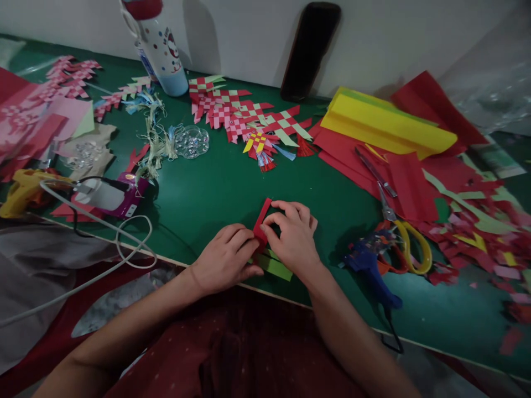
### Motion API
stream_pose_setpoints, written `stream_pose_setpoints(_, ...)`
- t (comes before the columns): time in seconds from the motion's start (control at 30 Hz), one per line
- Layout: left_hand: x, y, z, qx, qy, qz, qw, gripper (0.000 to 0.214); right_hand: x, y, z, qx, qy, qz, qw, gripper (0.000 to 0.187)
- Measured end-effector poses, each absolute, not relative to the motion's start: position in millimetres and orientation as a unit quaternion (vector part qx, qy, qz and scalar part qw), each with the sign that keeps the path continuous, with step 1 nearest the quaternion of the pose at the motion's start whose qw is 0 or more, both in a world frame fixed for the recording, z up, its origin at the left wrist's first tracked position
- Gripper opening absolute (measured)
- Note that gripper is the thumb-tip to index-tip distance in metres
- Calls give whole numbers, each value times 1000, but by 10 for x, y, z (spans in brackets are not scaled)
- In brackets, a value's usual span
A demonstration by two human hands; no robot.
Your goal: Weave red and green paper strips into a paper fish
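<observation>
Narrow red paper strip point(261, 215) is pinched between left hand point(226, 255) and right hand point(292, 233) fingertips, far end kinda poking out.

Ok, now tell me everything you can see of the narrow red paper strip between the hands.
The narrow red paper strip looks plain, matte and straight-edged; whether it is folded can't be made out. It slants over the green tabletop, its far end leaning rightward and uncovered. The left hand touches its near end with the fingertips, and the right hand has its thumb against the right edge. Light green paper strips lie just nearer the person; fingers hide whether they touch it.
</observation>
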State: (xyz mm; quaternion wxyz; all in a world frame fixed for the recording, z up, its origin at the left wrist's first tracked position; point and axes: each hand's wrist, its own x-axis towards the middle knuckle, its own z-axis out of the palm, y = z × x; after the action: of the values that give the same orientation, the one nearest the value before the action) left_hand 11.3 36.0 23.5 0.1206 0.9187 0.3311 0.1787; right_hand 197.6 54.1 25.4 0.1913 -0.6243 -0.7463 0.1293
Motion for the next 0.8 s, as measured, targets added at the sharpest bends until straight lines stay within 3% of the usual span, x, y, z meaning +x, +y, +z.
stream_pose_setpoints(0.47,109,357,205,919,330,174,125,55,1980,539,264,-631,-743,129,181,14)
stream_pose_setpoints(0.8,-149,200,223,935,279,185,120,32,1985,549,250,-628,-743,140,185,16)
